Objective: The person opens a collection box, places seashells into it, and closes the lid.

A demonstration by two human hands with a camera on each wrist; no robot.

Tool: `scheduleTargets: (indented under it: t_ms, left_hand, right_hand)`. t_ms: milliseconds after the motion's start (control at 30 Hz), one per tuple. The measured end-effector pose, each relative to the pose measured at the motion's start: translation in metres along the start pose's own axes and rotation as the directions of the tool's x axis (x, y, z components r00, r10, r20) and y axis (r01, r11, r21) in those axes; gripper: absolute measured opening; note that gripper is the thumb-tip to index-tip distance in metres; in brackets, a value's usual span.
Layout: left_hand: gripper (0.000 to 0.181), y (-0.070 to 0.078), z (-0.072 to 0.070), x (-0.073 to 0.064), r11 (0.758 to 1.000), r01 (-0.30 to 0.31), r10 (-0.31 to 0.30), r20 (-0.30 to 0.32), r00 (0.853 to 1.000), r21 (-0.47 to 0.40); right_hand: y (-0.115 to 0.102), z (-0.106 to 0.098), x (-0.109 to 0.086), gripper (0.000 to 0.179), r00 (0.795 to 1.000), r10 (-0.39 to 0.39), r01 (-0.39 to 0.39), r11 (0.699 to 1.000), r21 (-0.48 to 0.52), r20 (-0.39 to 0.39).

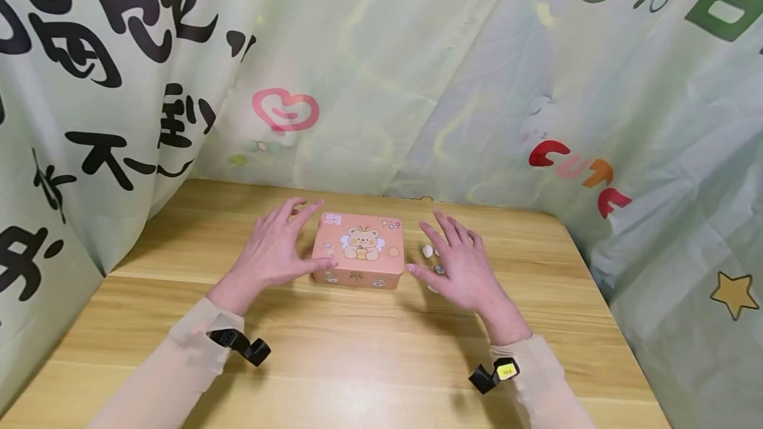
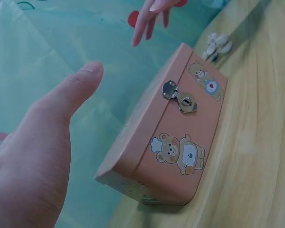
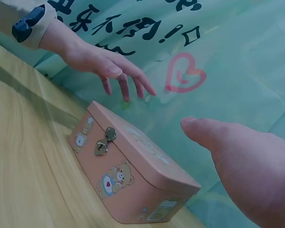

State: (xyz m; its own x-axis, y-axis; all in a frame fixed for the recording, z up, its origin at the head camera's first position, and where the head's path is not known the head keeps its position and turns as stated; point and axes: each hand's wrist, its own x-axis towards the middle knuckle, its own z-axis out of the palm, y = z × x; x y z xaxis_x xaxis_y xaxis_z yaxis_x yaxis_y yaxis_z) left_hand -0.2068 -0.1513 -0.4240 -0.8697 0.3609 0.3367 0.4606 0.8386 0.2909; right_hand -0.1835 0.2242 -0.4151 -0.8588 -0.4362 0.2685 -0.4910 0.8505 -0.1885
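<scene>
A pink tin box [image 1: 357, 240] with a bear printed on its lid stands closed on the wooden table. On its front, a metal clasp [image 2: 181, 98] joins lid and body between two bear pictures. My left hand [image 1: 277, 243] hovers at the box's left side, fingers spread and thumb overlapping its front left corner in the head view. My right hand [image 1: 459, 263] is held above the table to the right of the box, fingers spread and holding nothing. Several small white pieces [image 2: 218, 45] lie under and beside the right hand, partly hidden by it in the head view.
The wooden table [image 1: 357, 363] reaches back to a pale printed curtain [image 1: 381, 85], which hangs behind it and along both sides. Each wrist carries a black camera mount, the left one [image 1: 241, 344] and the right one [image 1: 495, 375].
</scene>
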Motion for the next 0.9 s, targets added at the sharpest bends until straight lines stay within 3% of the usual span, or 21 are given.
scheduleTargets:
  t_ms: [167, 367, 567, 900]
  left_hand:
    - [0.115, 0.000, 0.004, -0.001, 1.000, 0.010, -0.010, 0.001, 1.000, -0.022]
    - [0.111, 0.003, 0.013, -0.006, 0.997, 0.039, -0.038, 0.008, 0.999, -0.062]
    - [0.107, 0.007, 0.023, -0.013, 0.987, 0.065, -0.066, 0.001, 0.998, -0.148]
    - [0.101, 0.013, 0.040, -0.019, 0.954, 0.060, -0.071, -0.028, 0.997, -0.293]
  right_hand:
    - [-0.008, 0.003, -0.003, 0.084, 1.000, -0.008, 0.008, 0.998, 0.055, -0.005]
    - [-0.019, 0.009, -0.007, 0.080, 1.000, 0.010, -0.007, 0.979, 0.203, -0.010]
    - [-0.025, 0.020, -0.010, 0.069, 0.998, 0.046, -0.027, 0.920, 0.391, -0.039]
    - [-0.031, 0.033, -0.010, 0.025, 0.986, 0.050, 0.053, 0.808, 0.587, -0.159]
